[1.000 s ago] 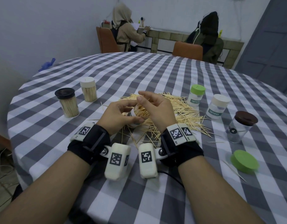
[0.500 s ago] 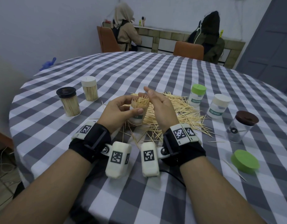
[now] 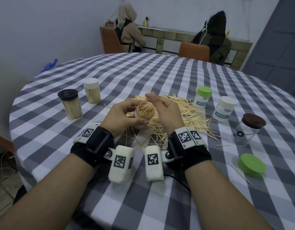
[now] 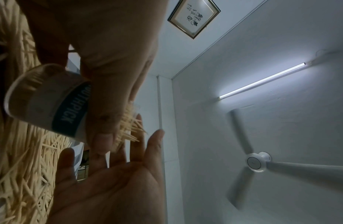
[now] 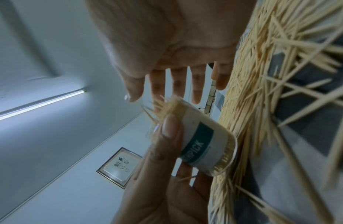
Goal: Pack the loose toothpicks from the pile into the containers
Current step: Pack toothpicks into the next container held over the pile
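Note:
My left hand [image 3: 125, 117] grips a small open toothpick container [image 3: 144, 112] with a teal label, held just above the table and tilted so that its mouth faces me. It is packed with toothpicks, and their tips [image 4: 130, 128] stick out past the rim. My right hand [image 3: 162, 105] is open just right of the container's mouth, fingers straight and holding nothing. The loose toothpick pile [image 3: 188, 113] spreads over the checked cloth behind and under both hands. The right wrist view shows the left thumb [image 5: 167, 133] on the container [image 5: 203, 141].
A black-lidded jar [image 3: 70, 104] and a white-lidded jar [image 3: 92, 90], both full, stand at the left. At the right are a green-lidded container [image 3: 202, 97], a white-lidded one [image 3: 224, 109], a brown-lidded clear jar [image 3: 248, 130] and a loose green lid [image 3: 251, 165]. Two people sit beyond the table.
My left hand has raised the container and tipped its mouth toward me. My right hand has come off the toothpick tips and opened beside the container.

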